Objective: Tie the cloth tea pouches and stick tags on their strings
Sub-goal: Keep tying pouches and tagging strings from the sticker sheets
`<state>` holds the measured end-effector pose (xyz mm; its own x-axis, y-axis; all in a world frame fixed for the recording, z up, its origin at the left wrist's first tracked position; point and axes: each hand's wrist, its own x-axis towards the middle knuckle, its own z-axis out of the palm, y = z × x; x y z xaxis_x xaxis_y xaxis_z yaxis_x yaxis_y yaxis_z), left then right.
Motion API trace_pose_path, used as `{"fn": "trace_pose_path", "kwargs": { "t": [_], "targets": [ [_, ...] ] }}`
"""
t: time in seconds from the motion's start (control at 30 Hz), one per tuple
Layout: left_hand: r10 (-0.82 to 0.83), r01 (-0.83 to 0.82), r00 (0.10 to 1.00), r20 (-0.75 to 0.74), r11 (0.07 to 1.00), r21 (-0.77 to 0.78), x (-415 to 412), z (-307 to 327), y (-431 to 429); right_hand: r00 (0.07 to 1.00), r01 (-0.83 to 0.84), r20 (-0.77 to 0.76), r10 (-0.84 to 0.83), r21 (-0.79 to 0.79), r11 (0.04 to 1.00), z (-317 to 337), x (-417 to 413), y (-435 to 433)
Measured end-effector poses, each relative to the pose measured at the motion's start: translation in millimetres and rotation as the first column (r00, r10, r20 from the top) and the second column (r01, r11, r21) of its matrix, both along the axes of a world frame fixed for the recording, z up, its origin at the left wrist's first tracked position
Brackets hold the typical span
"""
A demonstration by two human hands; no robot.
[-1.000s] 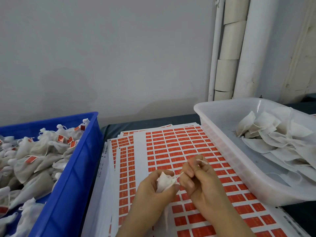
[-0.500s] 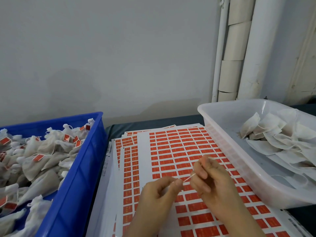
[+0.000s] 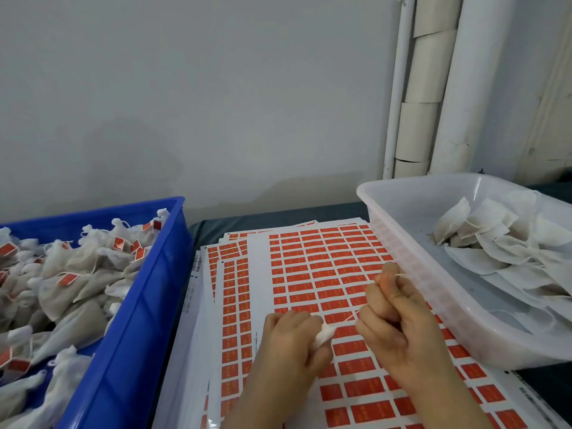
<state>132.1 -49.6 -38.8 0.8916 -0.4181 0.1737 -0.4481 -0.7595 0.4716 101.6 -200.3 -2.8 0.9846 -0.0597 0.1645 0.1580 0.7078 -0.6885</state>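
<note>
At the far left stands one blue bin [image 3: 139, 335], heaped with tied pouches [image 3: 86, 317] that carry red tags [image 3: 68, 278]; there are too many to count. Next come the sticker sheets [image 3: 309, 258], at least three overlapping, printed with rows of red labels. Over them the left hand [image 3: 288, 342] is curled tight round the one pouch [image 3: 323, 334] being worked, pinching its gathered neck so that only a bit of white cloth shows. A single string [image 3: 351, 318] runs taut from there to the right hand [image 3: 393, 320], whose fingers are folded round it, the loose end poking out at the top. The knot looks to be at the tightening stage. To do it well, the left hand should probably hold the neck firm while the right draws the string straight away from it, steadily, so the cloth cinches without tearing. At the right sits one clear tray [image 3: 402, 230] of flat untied pouches [image 3: 495, 243], roughly a dozen or more.
</note>
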Motion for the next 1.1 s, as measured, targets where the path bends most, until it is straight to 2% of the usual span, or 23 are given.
{"fn": "trace_pose_path", "kwargs": {
  "t": [0.1,0.17,0.27,0.33,0.4,0.5,0.53,0.6,0.67,0.73,0.8,0.87,0.93,1.1],
  "targets": [
    [0.0,0.0,1.0,0.02,1.0,-0.022,0,-1,2,1.0,0.006,-0.004,-0.006,0.015,1.0,0,0,0],
    [0.022,-0.021,0.999,0.035,1.0,-0.021,3,-4,5,0.999,0.037,-0.033,-0.038,-0.033,0.999,-1,0,1],
    [0.127,-0.125,0.991,0.028,0.99,-0.063,6,-8,8,0.988,0.1,-0.071,-0.134,-0.353,0.93,-3,0,5],
    [0.282,-0.287,0.958,-0.053,0.935,-0.208,7,-7,7,0.976,0.088,-0.112,-0.189,-0.585,0.806,-5,3,11],
    [0.429,-0.425,0.901,-0.063,0.844,-0.326,8,-5,5,0.967,0.032,-0.139,-0.212,-0.763,0.646,-10,9,17],
    [0.599,-0.56,0.799,-0.053,0.709,-0.429,10,-1,4,0.972,-0.016,-0.104,-0.211,-0.924,0.383,-22,14,26],
    [0.62,-0.574,0.783,-0.046,0.692,-0.438,10,-1,5,0.976,-0.013,-0.079,-0.201,-0.95,0.312,-26,15,28],
    [0.59,-0.539,0.808,0.004,0.741,-0.4,9,-3,9,0.98,0.004,-0.047,-0.195,-0.968,0.253,-33,16,31],
    [0.535,-0.495,0.845,0.019,0.794,-0.353,5,-6,10,0.98,0.042,-0.007,-0.199,-0.97,0.239,-33,17,31],
    [0.507,-0.483,0.862,-0.009,0.814,-0.324,3,-6,9,0.979,0.099,0.049,-0.196,-0.962,0.256,-32,17,31],
    [0.446,-0.457,0.887,-0.121,0.807,-0.374,4,-4,8,0.977,0.141,0.09,-0.191,-0.952,0.272,-31,16,30],
    [0.346,-0.449,0.892,-0.292,0.754,-0.479,4,0,7,0.977,0.164,0.113,-0.182,-0.942,0.294,-30,15,30],
    [0.267,-0.488,0.863,-0.429,0.662,-0.569,3,6,6,0.974,0.178,0.121,-0.193,-0.932,0.316,-30,15,31],
    [0.075,-0.648,0.729,-0.68,0.394,-0.652,7,20,5,0.959,0.207,0.153,-0.239,-0.952,0.225,-30,15,32]
  ]
}}
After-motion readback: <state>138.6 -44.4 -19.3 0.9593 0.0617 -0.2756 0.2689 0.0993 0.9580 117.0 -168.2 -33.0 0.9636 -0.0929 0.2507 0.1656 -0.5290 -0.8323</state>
